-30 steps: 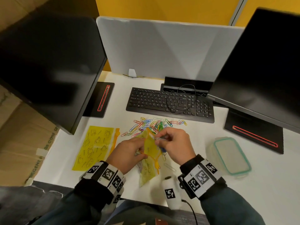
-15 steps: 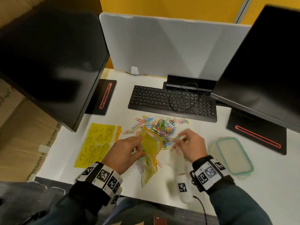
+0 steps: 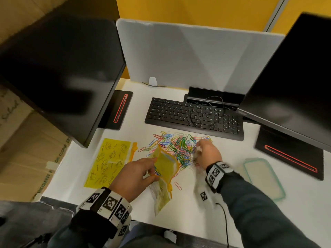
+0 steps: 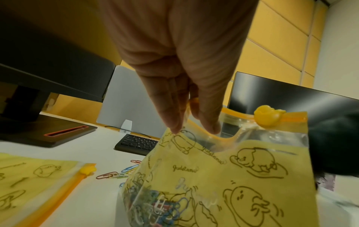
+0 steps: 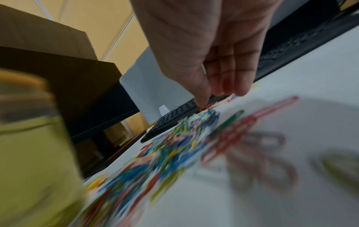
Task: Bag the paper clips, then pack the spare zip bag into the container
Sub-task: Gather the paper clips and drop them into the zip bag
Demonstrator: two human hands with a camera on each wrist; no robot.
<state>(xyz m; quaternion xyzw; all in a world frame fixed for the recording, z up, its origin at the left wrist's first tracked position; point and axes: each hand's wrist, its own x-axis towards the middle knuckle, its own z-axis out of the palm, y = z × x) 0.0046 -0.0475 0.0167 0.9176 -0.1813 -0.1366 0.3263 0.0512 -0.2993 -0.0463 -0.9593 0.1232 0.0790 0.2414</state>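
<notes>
**Left hand holds the bag open beside the clip pile**

Nearest, a translucent yellow zip bag printed with cartoon line drawings (image 4: pixel 223 176) stands with its mouth open, some coloured clips showing through its lower part. The left hand (image 3: pixel 136 176) pinches its orange zip edge between thumb and fingers. Just beyond the bag lies the loose pile of coloured wire paper clips (image 3: pixel 179 147). The right hand (image 3: pixel 207 154) reaches down onto the pile's right side, fingers together and nearly straight, tips at the clips; whether it grips any, I cannot tell. Left of the bag, a second flat yellow zip bag (image 3: pixel 109 161) lies on the white desk (image 3: pixel 232 212). Right of the pile sits a clear teal-rimmed plastic container (image 3: pixel 263 178).
</notes>
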